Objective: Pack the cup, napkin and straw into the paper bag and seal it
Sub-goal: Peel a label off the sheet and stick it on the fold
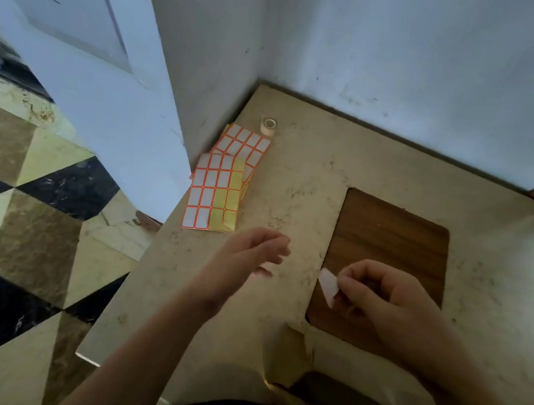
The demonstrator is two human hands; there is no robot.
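- Head view: a white sticker [328,286] is pinched between thumb and fingertips of the right hand [392,304], above the near-left corner of the dark wooden inset [391,241] in the desk [296,179].
- The left hand [251,252] is seen loosely open, fingers curled, nothing held, hovering over the desk just left of the right hand; the two hands are near but not touching.
- The paper bag [291,355] is found at the near edge of the desk, right below the hands; only its brown folded top is made out, motion-blurred.
- Cup, napkin and straw are not seen anywhere on the desk; they are judged to be already inside the bag, though the inside cannot be checked.
- Sticker sheets [215,191], orange-bordered, lie at the left edge of the desk toward the far-left corner; several labels are peeled off the nearer sheet, yellow backing showing.
- A small tape roll [268,125] stands in the far-left corner, untouched by either hand.
- Progress is judged late: packing likely done, sticker ready in hand.
- Left to do: the sticker to be pressed over the folded bag top; whether the fold is closed flat cannot be told.
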